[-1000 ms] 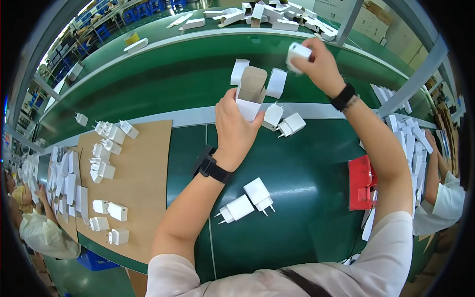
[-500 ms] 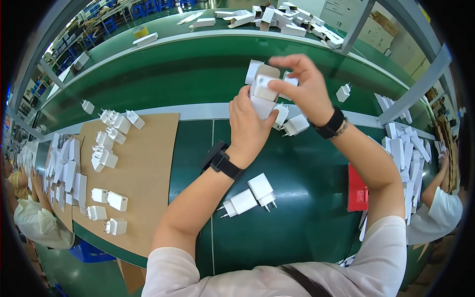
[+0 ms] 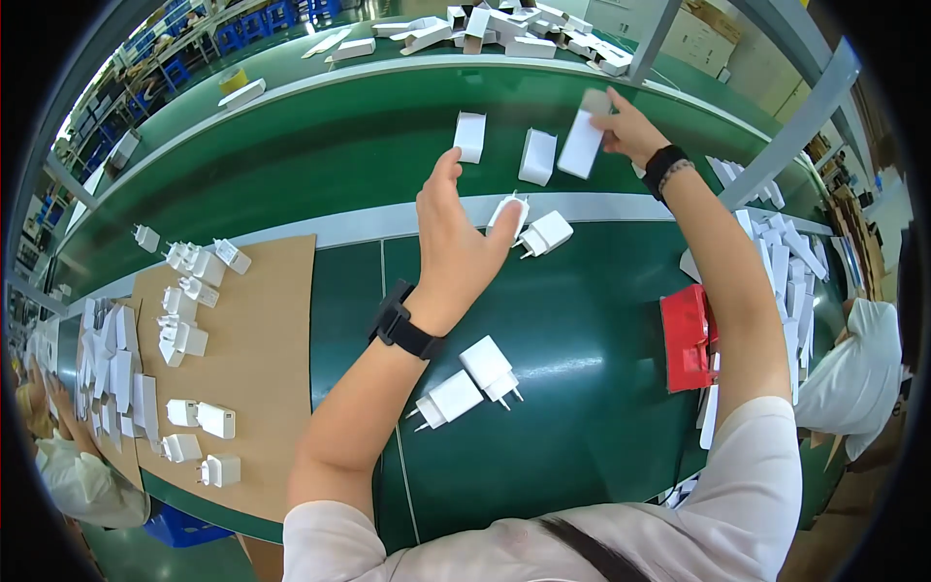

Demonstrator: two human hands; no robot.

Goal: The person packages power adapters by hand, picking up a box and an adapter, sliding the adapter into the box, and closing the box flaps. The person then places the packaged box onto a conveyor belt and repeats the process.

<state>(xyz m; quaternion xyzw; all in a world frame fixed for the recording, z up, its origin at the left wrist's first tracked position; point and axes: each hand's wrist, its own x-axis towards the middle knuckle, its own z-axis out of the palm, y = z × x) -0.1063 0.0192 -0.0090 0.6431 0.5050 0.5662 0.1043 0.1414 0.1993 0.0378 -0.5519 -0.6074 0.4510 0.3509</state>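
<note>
At the far side, my right hand (image 3: 628, 131) grips the upper end of a slim white box (image 3: 580, 145), held over the green conveyor belt (image 3: 373, 131). My left hand (image 3: 454, 228) is empty, its fingers extended and its thumb apart. Close to that thumb are a white plug charger (image 3: 506, 215), partly covered by it, and a second charger (image 3: 547, 233). Two more small white boxes, one (image 3: 470, 138) beyond my left fingertips and another (image 3: 538, 157) nearer my right hand, stand on the belt. Nearer me, a pair of chargers (image 3: 488, 366) (image 3: 451, 398) lies on the green table.
Several chargers (image 3: 182, 335) lie on a brown cardboard sheet (image 3: 257, 369) at left, beside piled white boxes (image 3: 121, 369). A red box (image 3: 687, 339) and more white boxes (image 3: 790, 281) are at right. A metal post (image 3: 790, 136) rises beyond. People sit on both sides.
My left hand has let go of the white box both hands were on. My right hand has carried it to the right over the belt. The view has shifted slightly.
</note>
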